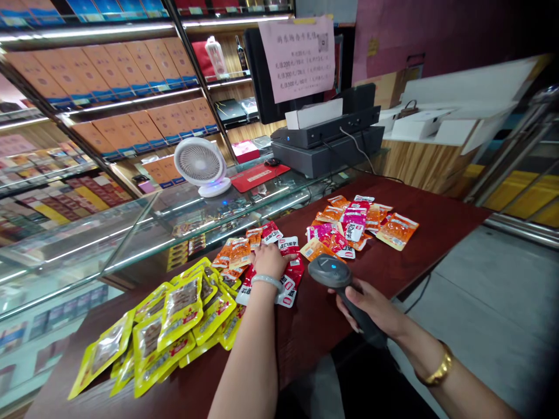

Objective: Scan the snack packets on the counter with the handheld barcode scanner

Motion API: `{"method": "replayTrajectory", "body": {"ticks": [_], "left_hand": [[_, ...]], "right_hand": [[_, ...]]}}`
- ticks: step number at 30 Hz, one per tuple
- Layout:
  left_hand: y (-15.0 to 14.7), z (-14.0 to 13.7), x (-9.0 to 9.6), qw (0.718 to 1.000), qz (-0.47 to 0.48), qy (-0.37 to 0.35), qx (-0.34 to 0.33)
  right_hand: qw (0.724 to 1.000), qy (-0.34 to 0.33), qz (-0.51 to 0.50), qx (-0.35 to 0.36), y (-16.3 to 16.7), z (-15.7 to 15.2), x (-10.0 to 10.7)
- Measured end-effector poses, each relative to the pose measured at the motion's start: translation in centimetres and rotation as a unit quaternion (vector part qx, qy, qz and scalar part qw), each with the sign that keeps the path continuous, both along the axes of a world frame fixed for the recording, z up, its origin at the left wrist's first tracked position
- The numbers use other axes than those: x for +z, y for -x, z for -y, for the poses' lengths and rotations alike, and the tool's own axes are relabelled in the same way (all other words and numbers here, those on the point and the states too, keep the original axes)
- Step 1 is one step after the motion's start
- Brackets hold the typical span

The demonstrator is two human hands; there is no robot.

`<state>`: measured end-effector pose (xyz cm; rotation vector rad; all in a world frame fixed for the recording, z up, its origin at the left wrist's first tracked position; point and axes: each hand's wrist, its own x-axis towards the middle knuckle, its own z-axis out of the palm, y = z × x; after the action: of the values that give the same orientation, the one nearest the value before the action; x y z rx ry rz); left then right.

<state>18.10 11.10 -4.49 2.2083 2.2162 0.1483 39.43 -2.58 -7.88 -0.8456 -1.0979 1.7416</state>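
Note:
My left hand (269,262) lies on a heap of small snack packets, its fingers spread and the thumb reaching out to the right. Red-and-white packets (295,269) stick out around it, and orange packets (239,254) lie at its left. My right hand (365,305) is wrapped round the handle of a grey barcode scanner (331,271) with a small blue light on top. The scanner's head is held near a second heap of pink and orange packets (354,221). Larger yellow snack packets (183,308) are piled left of my left forearm.
The packets lie on a dark red-brown tabletop (430,224). Behind it runs a glass display counter (144,233) bearing a white fan (201,163), a red mat (257,177) and a cash drawer (323,148). A monitor (253,75) with a pink paper notice stands there too.

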Motion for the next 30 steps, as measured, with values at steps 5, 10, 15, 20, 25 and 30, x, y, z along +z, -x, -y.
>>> {"method": "replayTrajectory", "body": {"ticks": [5,10,15,20,25,30], "left_hand": [[0.1,-0.1,0.1,0.995,0.087,0.033,-0.037],[0.3,-0.4,-0.1,0.972,0.234,-0.031,-0.008],[0.7,-0.8,-0.5,0.961,0.263,-0.081,0.006],[0.7,-0.9,-0.7,0.951,0.296,-0.084,0.013],[-1.1,-0.5,-0.7,0.818,0.565,0.086,-0.06],[-0.2,0.5,0.4,0.895,0.407,0.08,-0.167]], "right_hand": [[1.0,-0.005,0.012,-0.001,0.0,0.1,0.0],[1.0,-0.012,0.026,0.013,0.1,0.1,0.3],[0.999,-0.026,0.046,0.016,0.3,0.0,0.8],[0.999,-0.023,0.038,0.012,0.1,-0.1,0.6],[1.0,-0.016,0.02,0.012,0.0,0.0,0.1],[1.0,-0.014,0.021,0.004,-0.1,0.0,-0.1]]}}
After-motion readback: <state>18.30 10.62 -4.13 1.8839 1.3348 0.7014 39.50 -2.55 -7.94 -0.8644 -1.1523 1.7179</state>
